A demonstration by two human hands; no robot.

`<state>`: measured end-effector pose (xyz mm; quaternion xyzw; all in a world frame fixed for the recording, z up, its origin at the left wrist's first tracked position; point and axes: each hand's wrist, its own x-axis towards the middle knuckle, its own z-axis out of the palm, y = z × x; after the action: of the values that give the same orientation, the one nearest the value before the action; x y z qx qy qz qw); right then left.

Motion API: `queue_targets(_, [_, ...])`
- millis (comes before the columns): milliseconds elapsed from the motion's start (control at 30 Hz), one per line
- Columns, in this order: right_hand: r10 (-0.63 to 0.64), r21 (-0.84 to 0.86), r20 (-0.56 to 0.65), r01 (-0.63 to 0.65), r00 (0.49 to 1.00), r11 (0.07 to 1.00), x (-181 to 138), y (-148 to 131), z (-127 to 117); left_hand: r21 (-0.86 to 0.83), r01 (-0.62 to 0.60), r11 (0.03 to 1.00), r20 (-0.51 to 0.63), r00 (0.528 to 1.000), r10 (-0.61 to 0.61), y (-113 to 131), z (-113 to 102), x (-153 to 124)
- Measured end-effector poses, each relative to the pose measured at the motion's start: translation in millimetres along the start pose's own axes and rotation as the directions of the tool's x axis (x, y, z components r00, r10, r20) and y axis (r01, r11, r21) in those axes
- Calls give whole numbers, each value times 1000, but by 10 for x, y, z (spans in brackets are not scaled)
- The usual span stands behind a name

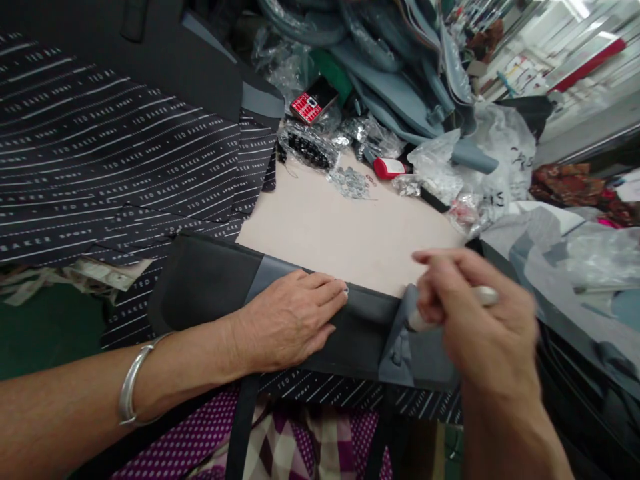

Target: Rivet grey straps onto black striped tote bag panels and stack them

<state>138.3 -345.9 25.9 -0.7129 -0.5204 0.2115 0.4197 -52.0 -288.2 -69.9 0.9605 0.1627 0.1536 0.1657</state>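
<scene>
My left hand (295,317) lies on a long black panel (200,280) with grey-blue strips across it, fingers stretched forward. A tiny shiny spot shows at its fingertips; I cannot tell what it is. My right hand (475,313) is closed around a white-handled tool (485,295), whose working end is hidden. Its lower end is close to the right grey-blue strip (397,343), which has a small slit or dark mark. The right hand is slightly blurred. Beneath the panel is black striped fabric with white lettering (165,160).
A pale board (330,230) bears small metal pieces (350,182). Behind it are a red-capped container (390,168), a red and black box (314,100) and plastic bags (435,160). Grey-blue bag parts (390,80) pile at the back. Black pieces (585,380) lie at right.
</scene>
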Motion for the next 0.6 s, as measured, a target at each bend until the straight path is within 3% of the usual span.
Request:
queue_targets(33, [2, 197, -117, 21, 993, 980, -7, -39, -28, 1, 0, 1000, 9, 1000, 0, 0, -6, 6])
queue_targets(100, [60, 510, -266, 88, 962, 855, 4, -30, -20, 8, 1, 1000, 18, 1000, -1, -1, -11, 15])
queue_targets(233, [238, 823, -264, 90, 935, 561, 105, 288, 145, 21, -16, 1000, 1, 1000, 16, -11, 0, 16])
queue_targets(300, [291, 887, -217, 64, 932, 457, 155, 484, 226, 22, -31, 999, -18, 999, 31, -18, 7, 13])
queue_targets(367, [309, 911, -191, 51, 932, 409, 185, 627, 281, 19, -35, 999, -27, 999, 35, -22, 7, 12])
queue_targets(600, [285, 921, -159, 38, 945, 389, 228, 707, 346, -33, -29, 999, -31, 999, 28, -24, 16, -4])
